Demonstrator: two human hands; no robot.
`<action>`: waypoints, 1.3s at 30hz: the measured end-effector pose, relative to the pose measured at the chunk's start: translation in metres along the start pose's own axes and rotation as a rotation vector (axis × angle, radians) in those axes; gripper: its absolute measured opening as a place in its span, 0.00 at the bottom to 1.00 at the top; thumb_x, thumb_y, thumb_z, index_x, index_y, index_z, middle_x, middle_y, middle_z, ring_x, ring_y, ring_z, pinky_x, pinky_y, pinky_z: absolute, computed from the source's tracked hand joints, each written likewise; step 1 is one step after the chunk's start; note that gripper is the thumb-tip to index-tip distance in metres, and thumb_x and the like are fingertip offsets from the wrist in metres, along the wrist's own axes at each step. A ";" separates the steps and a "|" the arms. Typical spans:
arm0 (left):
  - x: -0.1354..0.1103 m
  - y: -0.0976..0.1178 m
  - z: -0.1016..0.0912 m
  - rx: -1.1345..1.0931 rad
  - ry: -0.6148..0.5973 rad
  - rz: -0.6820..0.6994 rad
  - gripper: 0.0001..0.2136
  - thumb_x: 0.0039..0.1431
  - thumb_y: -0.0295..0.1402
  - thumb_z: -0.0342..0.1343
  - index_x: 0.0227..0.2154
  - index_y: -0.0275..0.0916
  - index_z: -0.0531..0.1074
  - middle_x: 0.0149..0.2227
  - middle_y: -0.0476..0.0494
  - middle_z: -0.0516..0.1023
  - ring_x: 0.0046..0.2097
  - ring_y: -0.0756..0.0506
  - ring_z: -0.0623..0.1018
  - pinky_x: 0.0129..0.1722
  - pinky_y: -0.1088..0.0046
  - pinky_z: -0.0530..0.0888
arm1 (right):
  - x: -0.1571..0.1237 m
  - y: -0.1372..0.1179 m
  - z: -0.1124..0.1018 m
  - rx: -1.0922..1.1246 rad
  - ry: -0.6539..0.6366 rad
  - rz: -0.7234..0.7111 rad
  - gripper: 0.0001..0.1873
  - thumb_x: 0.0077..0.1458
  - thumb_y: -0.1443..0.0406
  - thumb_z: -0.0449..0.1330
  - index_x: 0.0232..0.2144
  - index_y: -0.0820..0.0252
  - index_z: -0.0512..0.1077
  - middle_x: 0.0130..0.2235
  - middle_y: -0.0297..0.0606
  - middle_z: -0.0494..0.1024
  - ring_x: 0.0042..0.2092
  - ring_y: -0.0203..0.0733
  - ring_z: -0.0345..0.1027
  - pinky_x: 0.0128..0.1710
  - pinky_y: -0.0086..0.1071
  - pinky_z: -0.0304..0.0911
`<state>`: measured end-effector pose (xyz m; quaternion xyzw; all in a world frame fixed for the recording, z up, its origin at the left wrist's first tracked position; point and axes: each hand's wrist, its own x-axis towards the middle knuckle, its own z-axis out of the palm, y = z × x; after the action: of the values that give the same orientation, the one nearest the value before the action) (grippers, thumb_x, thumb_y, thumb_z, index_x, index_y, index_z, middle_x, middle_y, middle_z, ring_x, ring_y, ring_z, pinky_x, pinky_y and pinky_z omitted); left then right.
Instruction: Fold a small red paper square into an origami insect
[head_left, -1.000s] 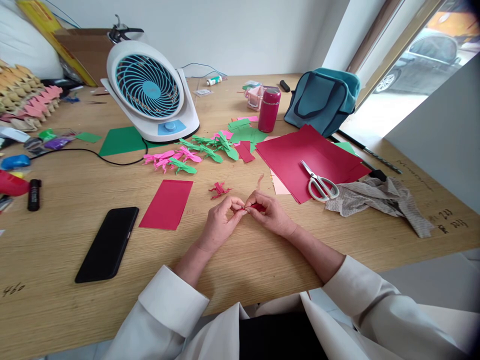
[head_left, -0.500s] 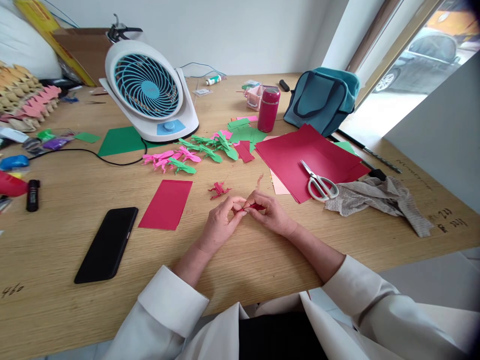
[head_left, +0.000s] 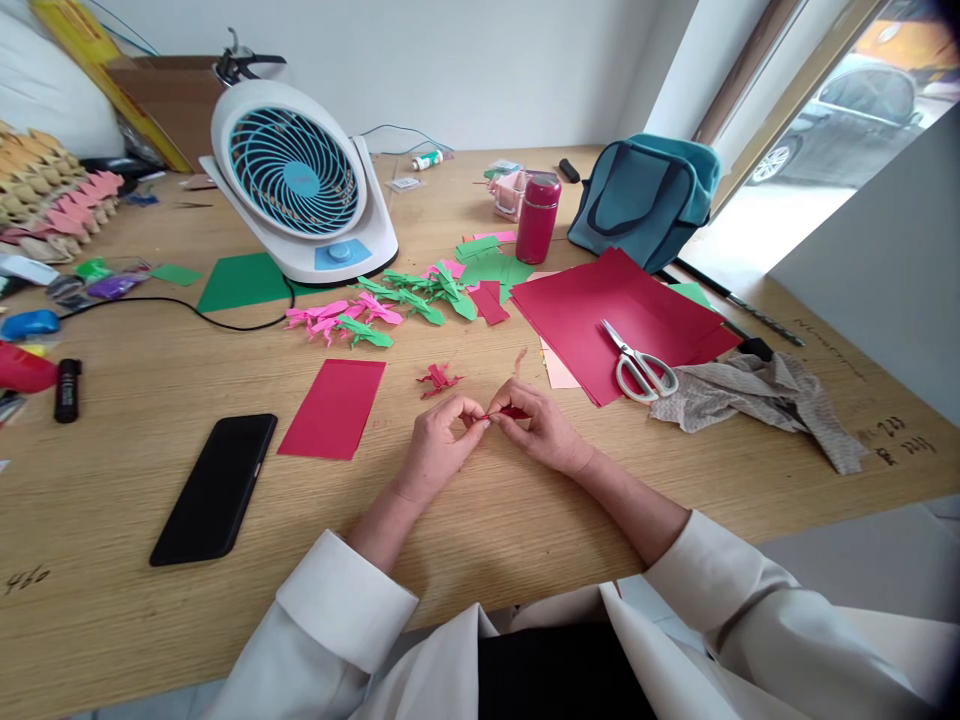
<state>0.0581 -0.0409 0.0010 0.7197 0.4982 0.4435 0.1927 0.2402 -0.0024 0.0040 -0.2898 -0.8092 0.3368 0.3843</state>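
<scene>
Between my hands is a small piece of folded red paper [head_left: 513,412], mostly covered by the fingers. My left hand [head_left: 442,440] pinches its left end between thumb and forefinger. The fingertips of my right hand [head_left: 541,425] close on the same paper, and a bit of it shows under the right fingers. Just beyond my left hand lies a folded red paper figure [head_left: 439,379] with thin legs. A stack of red paper rectangles [head_left: 334,410] rests to the left. Behind, several green paper figures [head_left: 420,300] and pink paper figures [head_left: 322,320] lie in a cluster.
White-handled scissors [head_left: 643,372] lie on large red sheets [head_left: 615,310] at the right, beside a crumpled cloth [head_left: 750,395]. A black phone [head_left: 215,490] lies at the left. Farther back stand a fan [head_left: 300,180], a red flask [head_left: 538,220] and a teal bag [head_left: 645,200].
Both hands stay in nearly the same place, still pinching the red paper. The fingertips have shifted only slightly, and less red shows between them.
</scene>
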 end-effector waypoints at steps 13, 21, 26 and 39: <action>-0.002 0.000 0.002 0.021 -0.004 0.004 0.05 0.56 0.25 0.56 0.27 0.40 0.69 0.27 0.52 0.75 0.30 0.51 0.75 0.35 0.76 0.72 | 0.000 -0.001 0.004 -0.109 0.010 -0.089 0.04 0.62 0.67 0.56 0.33 0.57 0.67 0.34 0.39 0.71 0.37 0.42 0.65 0.38 0.38 0.62; -0.001 -0.001 0.002 0.016 0.006 -0.007 0.05 0.54 0.24 0.57 0.26 0.40 0.69 0.27 0.52 0.75 0.30 0.51 0.75 0.35 0.76 0.71 | 0.000 -0.003 0.003 -0.099 0.011 -0.069 0.05 0.63 0.64 0.57 0.34 0.57 0.69 0.34 0.38 0.72 0.37 0.42 0.67 0.40 0.38 0.62; -0.001 -0.001 0.001 0.014 -0.005 -0.023 0.05 0.54 0.24 0.57 0.26 0.40 0.68 0.27 0.53 0.75 0.30 0.51 0.74 0.35 0.76 0.71 | 0.000 -0.003 0.003 -0.142 0.018 -0.103 0.05 0.64 0.64 0.57 0.34 0.57 0.69 0.34 0.38 0.73 0.37 0.42 0.67 0.41 0.39 0.60; 0.002 0.005 0.000 -0.097 -0.088 -0.104 0.05 0.58 0.24 0.51 0.33 0.38 0.69 0.32 0.48 0.77 0.33 0.50 0.75 0.36 0.77 0.71 | 0.000 -0.004 0.001 -0.302 0.014 -0.172 0.04 0.63 0.67 0.54 0.35 0.58 0.67 0.36 0.40 0.74 0.39 0.44 0.64 0.42 0.40 0.56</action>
<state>0.0609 -0.0416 0.0052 0.7016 0.5038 0.4244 0.2718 0.2388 -0.0054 0.0069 -0.2761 -0.8699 0.1751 0.3693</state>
